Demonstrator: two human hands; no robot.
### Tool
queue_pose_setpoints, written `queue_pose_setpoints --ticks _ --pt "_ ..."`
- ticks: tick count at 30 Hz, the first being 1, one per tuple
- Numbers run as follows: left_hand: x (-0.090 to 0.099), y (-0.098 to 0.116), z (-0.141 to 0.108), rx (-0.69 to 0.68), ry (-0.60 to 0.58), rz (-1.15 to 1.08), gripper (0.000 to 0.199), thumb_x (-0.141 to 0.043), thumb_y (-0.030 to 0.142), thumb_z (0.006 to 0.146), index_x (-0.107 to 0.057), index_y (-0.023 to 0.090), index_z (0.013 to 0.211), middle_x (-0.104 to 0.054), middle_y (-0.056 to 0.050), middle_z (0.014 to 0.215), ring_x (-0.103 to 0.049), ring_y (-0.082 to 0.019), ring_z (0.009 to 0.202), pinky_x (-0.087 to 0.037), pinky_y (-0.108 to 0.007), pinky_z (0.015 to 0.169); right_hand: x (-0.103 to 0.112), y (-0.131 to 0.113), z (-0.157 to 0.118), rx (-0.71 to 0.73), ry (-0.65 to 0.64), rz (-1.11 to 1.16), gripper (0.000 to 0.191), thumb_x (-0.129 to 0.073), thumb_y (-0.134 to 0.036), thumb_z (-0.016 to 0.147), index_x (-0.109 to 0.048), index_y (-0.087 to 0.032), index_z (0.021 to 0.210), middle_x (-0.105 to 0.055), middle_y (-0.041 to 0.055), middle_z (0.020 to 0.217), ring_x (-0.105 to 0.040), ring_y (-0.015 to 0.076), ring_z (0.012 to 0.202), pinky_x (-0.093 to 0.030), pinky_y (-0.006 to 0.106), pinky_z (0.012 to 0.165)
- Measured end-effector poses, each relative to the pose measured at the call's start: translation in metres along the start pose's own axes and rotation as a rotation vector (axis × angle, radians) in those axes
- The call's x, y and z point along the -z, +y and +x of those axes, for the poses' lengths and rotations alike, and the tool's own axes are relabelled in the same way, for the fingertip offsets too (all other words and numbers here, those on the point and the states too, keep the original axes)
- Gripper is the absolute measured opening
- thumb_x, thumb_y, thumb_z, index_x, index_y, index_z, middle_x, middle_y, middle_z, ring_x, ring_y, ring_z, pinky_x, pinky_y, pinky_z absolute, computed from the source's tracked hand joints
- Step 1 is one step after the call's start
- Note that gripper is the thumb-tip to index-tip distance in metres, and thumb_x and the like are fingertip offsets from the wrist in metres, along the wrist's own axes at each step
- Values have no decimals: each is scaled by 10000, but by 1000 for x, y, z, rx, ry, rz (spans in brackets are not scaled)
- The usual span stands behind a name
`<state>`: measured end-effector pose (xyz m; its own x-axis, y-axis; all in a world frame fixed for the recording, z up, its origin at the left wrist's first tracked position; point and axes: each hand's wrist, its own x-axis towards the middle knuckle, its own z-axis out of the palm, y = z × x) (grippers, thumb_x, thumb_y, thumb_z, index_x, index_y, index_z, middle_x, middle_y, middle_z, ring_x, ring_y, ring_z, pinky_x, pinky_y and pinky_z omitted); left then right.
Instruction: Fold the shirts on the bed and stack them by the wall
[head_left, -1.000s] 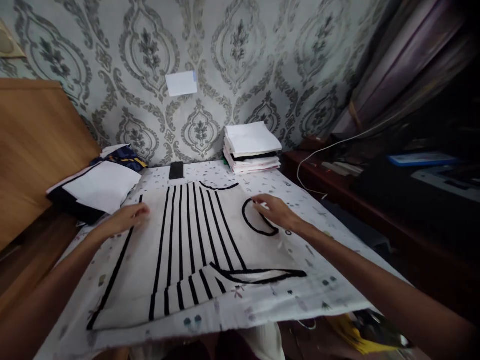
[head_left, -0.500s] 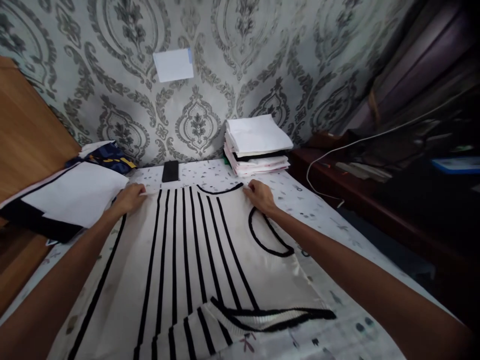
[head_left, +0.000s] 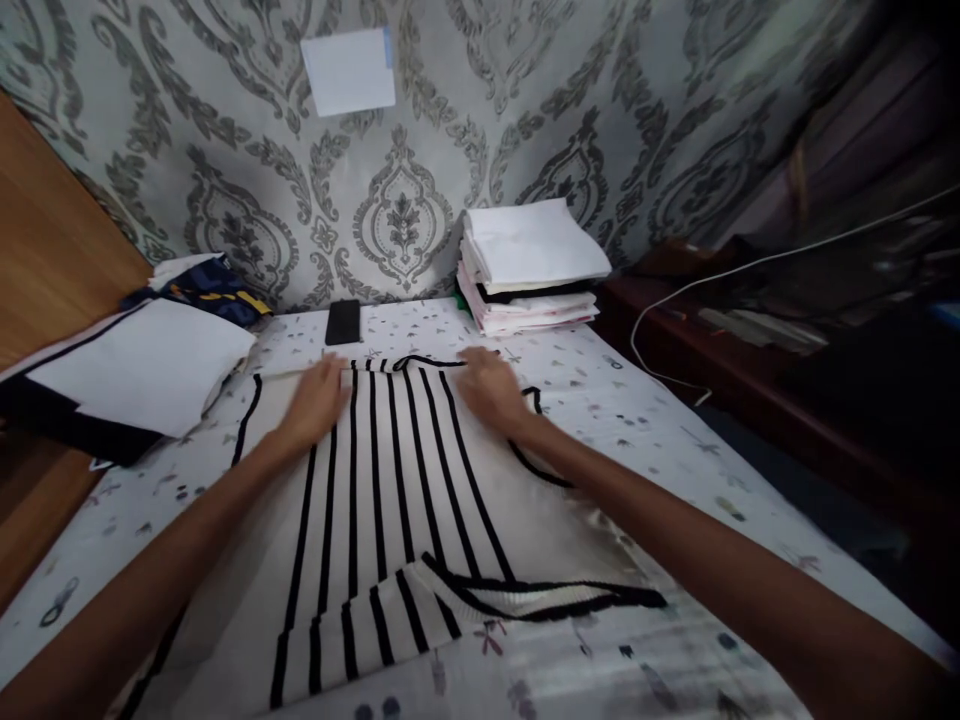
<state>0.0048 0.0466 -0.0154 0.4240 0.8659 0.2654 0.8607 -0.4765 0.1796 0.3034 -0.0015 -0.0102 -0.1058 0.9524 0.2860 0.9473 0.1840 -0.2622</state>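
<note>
A cream knitted top (head_left: 390,470) with black vertical stripes and black edging lies spread on the bed, its lower edge near me partly turned over. Near the garment's far edge, my left hand (head_left: 316,398) rests on the cloth left of the stripes, fingers pointing away from me and apparently flat. Across from it, my right hand (head_left: 491,392) touches the far edge beside the black neckline. Its fingers are smeared by motion, so whether they pinch the cloth is unclear. The far edge looks bunched between the hands.
Behind the garment lie a black phone (head_left: 343,322) and a stack of folded clothes (head_left: 534,265). More folded clothes (head_left: 157,365) lie at left by a wooden panel (head_left: 56,240). A white cable (head_left: 739,262) crosses the dark furniture at right. The sheet (head_left: 645,400) is patterned.
Both my hands have moved inward from the garment's shoulders, closer together over the cloth. The far edge has shifted and bunched near the neckline. The camera view has tilted down a little.
</note>
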Motion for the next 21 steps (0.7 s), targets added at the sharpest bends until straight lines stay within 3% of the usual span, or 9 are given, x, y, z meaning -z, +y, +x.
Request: queue_pose_setpoints --ticks 2,5,8,11,15,18,20,21 --pt "-10 25 -5 -165 -89 -115 468 -383 309 954 -434 126 1382 -434 -203 1520 -377 -287 1438 -328 -476 1175 -10 -35 -10 277 -125 79 331 -488 -180 949 -579 -173 1267 -583 153 1370 -526 281 1272 -412 440 1062" --pt "-15 42 -15 -257 -113 -171 434 -373 330 974 -456 166 1367 -462 -178 1495 -400 -269 1421 -347 -470 1166 -25 -65 -14 411 -197 135 331 -451 -167 974 -581 -166 1278 -556 161 1412 -510 277 1314 -408 463 1077" --pt "-6 35 -25 -208 -64 -154 378 -372 330 979 -525 176 1289 -539 -172 1378 -492 -287 1315 -406 -482 1105 -34 -67 1 410 -215 121 341 -420 -165 992 -577 -160 1295 -545 171 1428 -489 281 1342 -384 487 1095" --pt "9 12 -26 -129 -26 -99 349 -357 306 982 -572 184 1228 -590 -147 1272 -552 -285 1198 -451 -471 1038 -40 -61 29 433 -276 70 355 -397 -202 1014 -547 -170 1334 -496 156 1485 -430 285 1392 -330 499 1131" --pt "26 -32 -1 120 2 126 430 -378 224 940 -519 137 1336 -566 -185 1338 -500 -343 1261 -440 -520 1016 -45 -61 67 285 -213 35 412 -359 -116 981 -517 -175 1356 -535 156 1416 -495 288 1309 -398 462 1066" --pt "36 -66 24 229 -171 259 420 -466 233 883 -586 108 1265 -613 -217 1285 -515 -403 1238 -443 -562 971 -42 -61 92 19 -185 55 450 -460 -147 928 -479 -177 1377 -574 161 1328 -581 291 1161 -487 416 929" --pt "40 -80 33 231 -259 267 329 -485 240 870 -658 126 1125 -673 -197 1163 -563 -391 1168 -456 -534 949 -39 -59 106 -94 -248 64 373 -557 -199 881 -572 -176 1252 -628 140 1246 -614 287 1083 -509 384 863" --pt "42 -84 36 217 -247 266 302 -479 243 873 -671 138 1082 -681 -186 1134 -570 -381 1152 -457 -520 945 -38 -58 112 -118 -277 66 304 -582 -205 862 -618 -178 1163 -656 125 1196 -624 281 1058 -512 369 844"
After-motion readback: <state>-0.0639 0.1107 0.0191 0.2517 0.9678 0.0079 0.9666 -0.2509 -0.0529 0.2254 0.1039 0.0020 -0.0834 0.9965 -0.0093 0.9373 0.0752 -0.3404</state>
